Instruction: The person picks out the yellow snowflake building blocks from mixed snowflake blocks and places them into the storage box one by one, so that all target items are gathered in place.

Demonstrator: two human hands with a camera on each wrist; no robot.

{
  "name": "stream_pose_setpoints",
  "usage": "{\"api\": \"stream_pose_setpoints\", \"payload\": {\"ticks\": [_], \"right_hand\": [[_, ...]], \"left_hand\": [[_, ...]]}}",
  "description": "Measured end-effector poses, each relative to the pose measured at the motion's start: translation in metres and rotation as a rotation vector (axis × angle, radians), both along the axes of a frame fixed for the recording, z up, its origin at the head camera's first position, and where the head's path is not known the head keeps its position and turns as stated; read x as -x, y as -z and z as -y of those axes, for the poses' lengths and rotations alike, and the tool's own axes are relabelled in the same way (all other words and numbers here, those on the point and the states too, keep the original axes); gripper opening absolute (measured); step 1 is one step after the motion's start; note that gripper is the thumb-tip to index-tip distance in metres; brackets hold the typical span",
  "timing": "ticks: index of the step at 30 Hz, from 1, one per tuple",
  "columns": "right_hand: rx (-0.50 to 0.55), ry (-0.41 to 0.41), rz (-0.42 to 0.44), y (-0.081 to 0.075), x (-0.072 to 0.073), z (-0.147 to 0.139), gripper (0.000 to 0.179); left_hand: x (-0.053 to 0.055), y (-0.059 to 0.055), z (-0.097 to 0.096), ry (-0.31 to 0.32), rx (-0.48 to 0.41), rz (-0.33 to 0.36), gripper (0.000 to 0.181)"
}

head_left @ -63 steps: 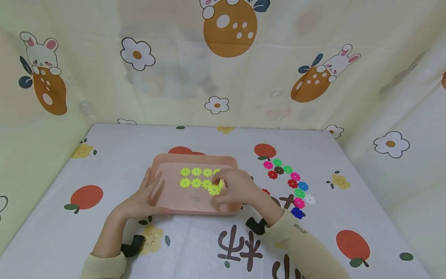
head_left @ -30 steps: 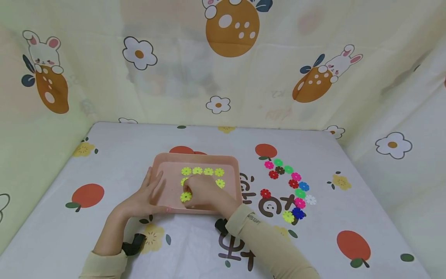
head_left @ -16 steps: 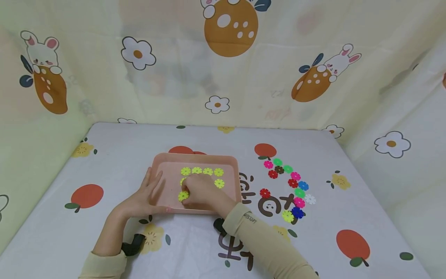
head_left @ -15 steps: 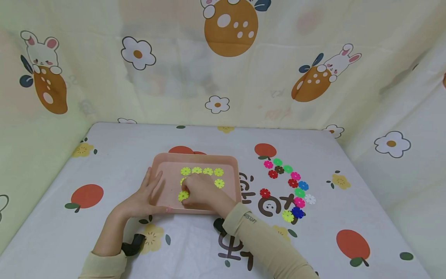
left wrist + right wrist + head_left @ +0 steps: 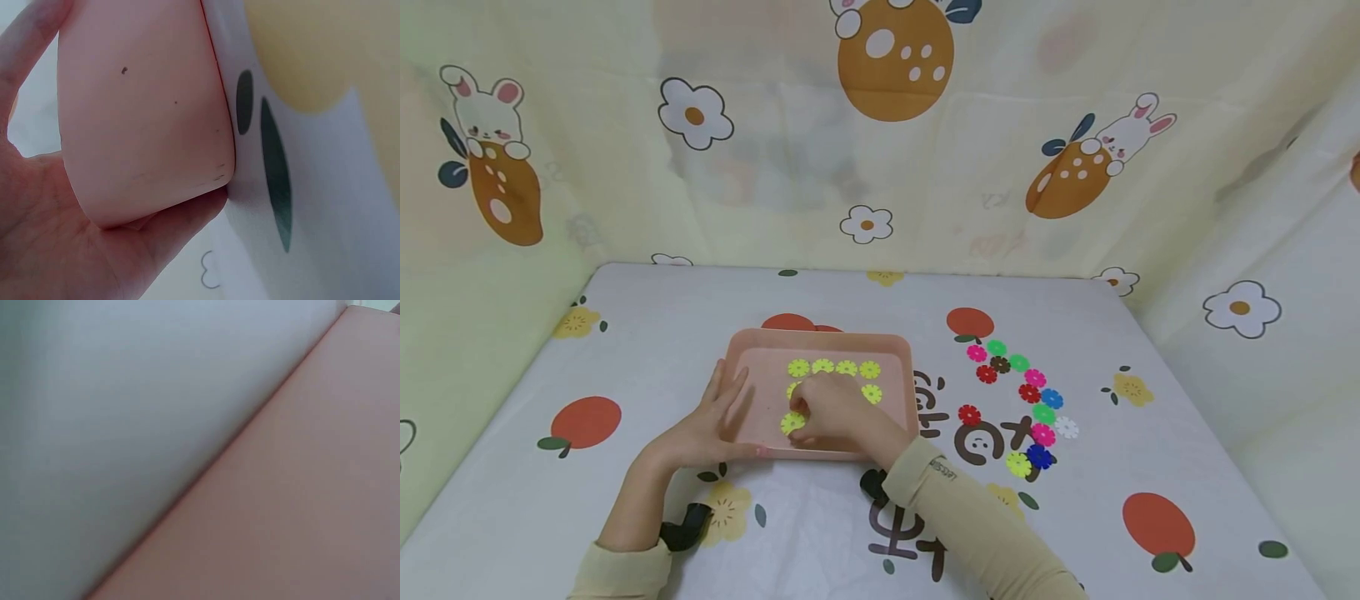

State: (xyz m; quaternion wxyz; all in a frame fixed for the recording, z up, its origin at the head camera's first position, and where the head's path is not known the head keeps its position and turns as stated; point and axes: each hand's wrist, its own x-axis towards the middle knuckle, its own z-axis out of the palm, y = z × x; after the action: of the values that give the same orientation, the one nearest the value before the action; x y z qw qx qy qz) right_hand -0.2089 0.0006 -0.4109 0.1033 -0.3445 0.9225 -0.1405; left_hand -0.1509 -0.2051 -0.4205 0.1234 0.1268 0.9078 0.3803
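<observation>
My left hand [image 5: 703, 429] holds the left side of the pink tray [image 5: 752, 337], fingers over the rim and thumb along the near side. In the left wrist view the tray's outer wall [image 5: 147, 119] sits between thumb and fingers. Inside the tray, my right hand [image 5: 842, 410] pinches a yellow snowflake building disc [image 5: 792, 423] between thumb and curled index finger, near the tray floor. Yellow discs [image 5: 846, 367] lie in a row above it. A second row, showing a disc [image 5: 871, 393] at its right end, is mostly hidden by the right hand.
To the tray's right lie loose discs on the printed cloth: green [image 5: 1044, 414], blue [image 5: 1052, 398], white [image 5: 1067, 427], red [image 5: 969, 415], dark blue [image 5: 1040, 456] and yellow [image 5: 1018, 464], among others. A patterned curtain [image 5: 775, 167] stands behind the table. The right wrist view shows mostly tray wall [image 5: 300, 487].
Since the oldest frame, my right hand has moved left across the tray with a yellow disc at its fingertips, then stayed nearly still. My left hand keeps its hold on the tray.
</observation>
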Motion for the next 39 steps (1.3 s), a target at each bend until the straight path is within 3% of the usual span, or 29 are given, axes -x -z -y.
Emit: {"api": "stream_pose_setpoints", "payload": {"ticks": [31,39], "right_hand": [[0.114,0.11,0.115,-0.027,-0.014,-0.051,0.041],[0.097,0.144,0.06,-0.037,-0.019,-0.077,0.041]], "left_hand": [[-0.001,0.0,0.0,-0.02,0.014,0.021,0.114],[-0.001,0.003,0.0,-0.018,-0.008,0.021,0.115]]}}
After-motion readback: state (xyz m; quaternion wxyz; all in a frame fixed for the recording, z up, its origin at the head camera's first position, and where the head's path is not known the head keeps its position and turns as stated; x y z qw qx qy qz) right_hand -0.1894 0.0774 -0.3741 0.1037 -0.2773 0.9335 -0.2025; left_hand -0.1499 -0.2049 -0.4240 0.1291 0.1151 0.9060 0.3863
